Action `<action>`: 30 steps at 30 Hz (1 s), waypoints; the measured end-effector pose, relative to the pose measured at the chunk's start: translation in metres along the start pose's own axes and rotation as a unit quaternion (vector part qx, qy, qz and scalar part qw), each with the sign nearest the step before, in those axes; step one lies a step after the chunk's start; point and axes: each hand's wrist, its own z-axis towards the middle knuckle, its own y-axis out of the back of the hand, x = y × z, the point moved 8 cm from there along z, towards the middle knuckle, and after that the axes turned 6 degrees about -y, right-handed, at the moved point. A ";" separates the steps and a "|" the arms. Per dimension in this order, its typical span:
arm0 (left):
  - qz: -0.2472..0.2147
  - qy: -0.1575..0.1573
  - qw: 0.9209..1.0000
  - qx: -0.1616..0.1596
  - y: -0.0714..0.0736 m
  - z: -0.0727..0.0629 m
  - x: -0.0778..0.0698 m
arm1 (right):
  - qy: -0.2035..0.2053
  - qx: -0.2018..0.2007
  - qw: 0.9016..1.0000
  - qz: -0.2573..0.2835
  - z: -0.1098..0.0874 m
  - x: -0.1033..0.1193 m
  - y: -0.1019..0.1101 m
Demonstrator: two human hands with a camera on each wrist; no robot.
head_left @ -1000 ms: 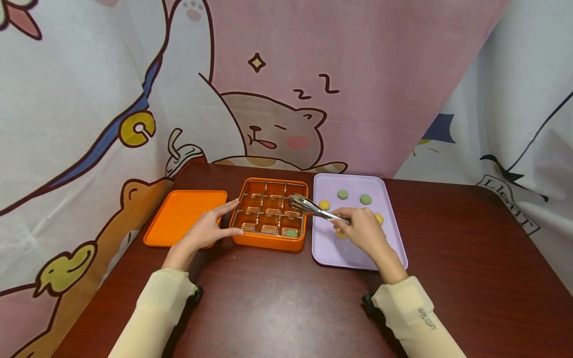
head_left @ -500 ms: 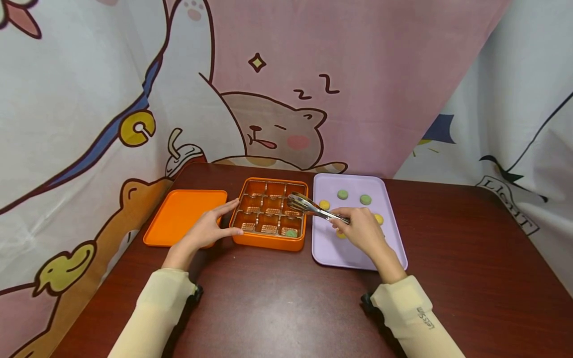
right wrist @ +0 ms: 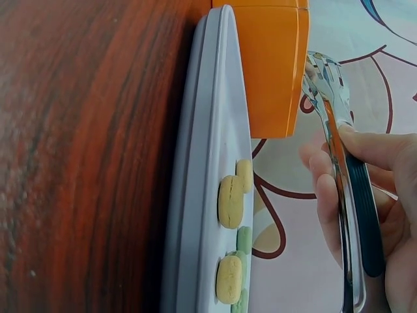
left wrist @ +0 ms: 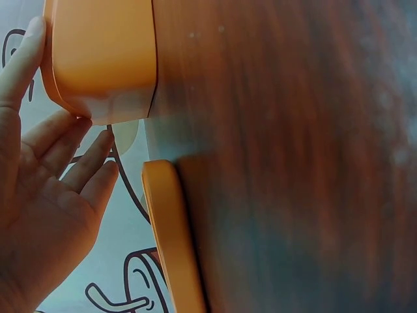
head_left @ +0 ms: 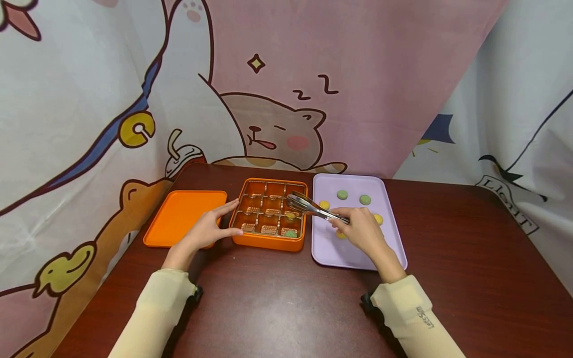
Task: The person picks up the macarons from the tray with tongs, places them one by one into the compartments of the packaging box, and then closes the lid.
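Observation:
In the head view, my left hand [head_left: 207, 229] rests its thumb and fingertips against the left side of an orange box [head_left: 268, 242] with a clear, compartmented insert. The left wrist view shows those fingers extended, not wrapped round the box. With thumb and fingers, my right hand [head_left: 361, 227] holds metal tongs [head_left: 313, 206], their tips over the box's right column. Beneath the tips, a yellow cookie [head_left: 290, 216] lies in the middle-right compartment. A green cookie [head_left: 291, 233] sits in the front-right one. The right wrist view shows the dark handle of the tongs [right wrist: 365, 218] in my grip.
A lilac tray [head_left: 353, 256] stands right of the box with green cookies [head_left: 342, 194] and yellow cookies [head_left: 324, 205] on it, some partly behind my right hand. An orange lid [head_left: 179, 219] lies to the left. A printed curtain [head_left: 380, 89] hangs behind the table.
A yellow cookie now shows in the middle-right compartment below the tongs' tips, where none was visible before. Both hands have stayed almost in place.

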 end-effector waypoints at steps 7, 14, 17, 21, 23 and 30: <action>-0.003 0.001 1.000 0.004 0.000 -0.001 0.000 | -0.007 -0.008 1.000 -0.005 -0.002 -0.002 0.005; -0.003 0.003 1.000 0.004 0.000 -0.001 0.000 | -0.018 -0.018 1.000 -0.011 -0.004 -0.008 0.010; -0.006 0.003 1.000 0.003 0.000 -0.001 0.000 | -0.022 -0.019 1.000 -0.007 -0.005 -0.011 0.012; -0.005 0.000 1.000 0.002 0.000 -0.001 0.000 | -0.024 -0.016 1.000 -0.003 -0.009 -0.016 0.015; -0.004 0.000 1.000 0.001 0.000 -0.001 0.000 | -0.023 -0.015 1.000 -0.001 -0.010 -0.017 0.017; 0.000 -0.004 1.000 0.000 0.000 -0.001 -0.001 | -0.023 -0.002 1.000 0.005 -0.015 -0.024 0.023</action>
